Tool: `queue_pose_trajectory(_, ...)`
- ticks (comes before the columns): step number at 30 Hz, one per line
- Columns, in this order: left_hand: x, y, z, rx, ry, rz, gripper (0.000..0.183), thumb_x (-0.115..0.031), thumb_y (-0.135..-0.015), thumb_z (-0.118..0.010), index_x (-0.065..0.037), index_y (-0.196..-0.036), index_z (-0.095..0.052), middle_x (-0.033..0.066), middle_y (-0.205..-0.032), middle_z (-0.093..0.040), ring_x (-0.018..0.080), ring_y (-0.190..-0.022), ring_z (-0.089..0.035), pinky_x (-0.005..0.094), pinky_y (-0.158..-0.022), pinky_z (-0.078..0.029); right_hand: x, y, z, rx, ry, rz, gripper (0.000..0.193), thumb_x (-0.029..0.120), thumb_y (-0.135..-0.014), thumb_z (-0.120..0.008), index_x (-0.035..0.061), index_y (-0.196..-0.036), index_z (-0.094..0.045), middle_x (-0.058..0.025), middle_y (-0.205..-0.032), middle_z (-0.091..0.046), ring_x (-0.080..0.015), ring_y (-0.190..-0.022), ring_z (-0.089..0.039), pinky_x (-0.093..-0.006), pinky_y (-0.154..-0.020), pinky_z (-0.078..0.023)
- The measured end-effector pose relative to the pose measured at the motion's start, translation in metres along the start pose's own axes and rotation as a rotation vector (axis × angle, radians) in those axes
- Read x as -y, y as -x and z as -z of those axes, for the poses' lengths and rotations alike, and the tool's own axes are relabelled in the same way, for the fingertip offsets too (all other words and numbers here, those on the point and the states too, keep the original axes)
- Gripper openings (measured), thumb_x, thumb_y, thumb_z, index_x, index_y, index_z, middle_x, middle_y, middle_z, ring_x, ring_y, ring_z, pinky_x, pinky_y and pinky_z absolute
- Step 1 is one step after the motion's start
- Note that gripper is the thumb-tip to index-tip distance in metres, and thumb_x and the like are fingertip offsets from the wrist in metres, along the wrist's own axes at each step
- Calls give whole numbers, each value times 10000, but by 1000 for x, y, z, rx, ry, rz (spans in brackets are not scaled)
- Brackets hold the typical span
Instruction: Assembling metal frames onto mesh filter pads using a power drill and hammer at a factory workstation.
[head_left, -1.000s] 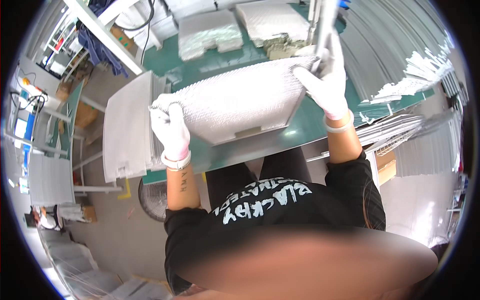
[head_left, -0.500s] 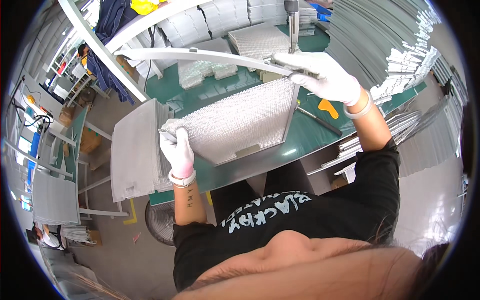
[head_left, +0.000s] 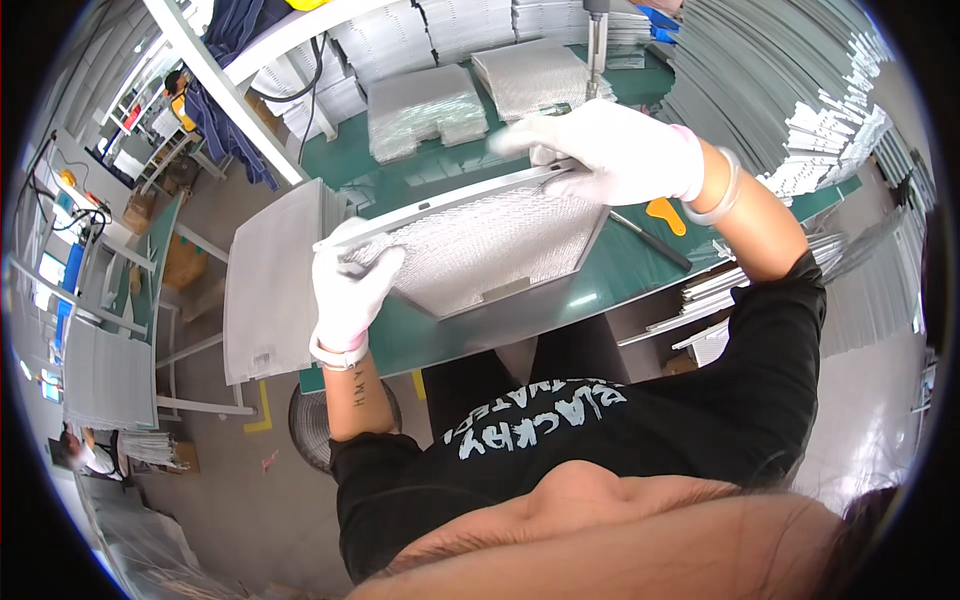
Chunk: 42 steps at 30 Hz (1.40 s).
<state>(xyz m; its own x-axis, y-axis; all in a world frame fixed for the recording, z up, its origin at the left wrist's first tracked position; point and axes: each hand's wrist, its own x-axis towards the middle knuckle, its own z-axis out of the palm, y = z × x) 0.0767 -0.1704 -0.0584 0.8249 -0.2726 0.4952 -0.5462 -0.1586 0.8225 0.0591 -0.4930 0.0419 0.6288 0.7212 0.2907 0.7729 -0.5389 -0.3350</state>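
Note:
A silvery mesh filter panel [head_left: 490, 245] stands tilted over the green table in front of me. Along its upper edge lies a pale metal frame strip [head_left: 440, 200]. My left hand [head_left: 350, 295], in a white glove, is closed round the left upper corner of the panel and the strip's end. My right hand [head_left: 625, 155], also gloved, bends over the strip near the right upper corner, thumb on the near side. Its fingertips are blurred and partly beyond the strip. A hammer-like tool with a dark handle [head_left: 652, 242] and a yellow-orange scraper [head_left: 667, 216] lie right of the panel.
Stacked mesh sheets [head_left: 275, 285] stand at the table's left end. Two mesh stacks [head_left: 425, 108] lie at the back, beside an upright metal tool [head_left: 596, 50]. Tall piles of grey strips [head_left: 740, 90] rise at right. A floor fan [head_left: 325, 425] stands below the table's left end.
The strip, raised and bowed above the panel before, now lies along its upper edge. My right hand has moved left with it; my left hand has shifted slightly down and left.

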Motion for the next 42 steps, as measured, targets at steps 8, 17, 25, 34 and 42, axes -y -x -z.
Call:
queue_pose_trajectory(8,18,7,-35,-334,222,-369,320,90,-757,-688,-27,-1021,-550,81,-1001,-554,127,-859,-553,247,-750,-459,8,-33,-14,63,17,230,417,-4,-775,-596,55,-1187,-596,-177,-1002,-642,-370,-898,-623,-403,-796,-511)
queue_pose_trajectory(17,31,6,-48,-645,260,-385,701,72,-703,-790,-50,-1284,-417,114,-1142,-566,152,-924,-562,255,-802,-486,10,-40,-24,15,67,208,573,-55,-746,-545,127,-1288,-584,-154,-902,-584,-351,-854,-583,-426,-785,-469)
queue_pose_trajectory(25,34,-10,-64,-720,313,-478,527,105,-800,-679,24,-1286,-492,205,-1255,-593,202,-1098,-600,285,-908,-500,4,-48,-24,-21,4,243,566,-62,-746,-552,87,-1291,-584,-188,-912,-582,-371,-865,-575,-427,-784,-467)
queue_pose_trajectory(34,37,-9,-52,-662,399,-359,463,100,-880,-551,48,-1338,-505,179,-1271,-605,126,-1104,-580,219,-871,-473,-2,-52,-28,-63,16,275,525,-70,-754,-610,34,-1268,-596,-159,-874,-603,-319,-807,-591,-386,-750,-475)
queue_pose_trajectory(42,39,-7,-44,-593,412,-341,406,68,-877,-606,56,-1280,-553,157,-1181,-645,70,-903,-585,198,-800,-476,-2,-53,-25,-34,35,257,558,-35,-762,-591,77,-1308,-568,-172,-859,-560,-359,-806,-559,-417,-748,-465)
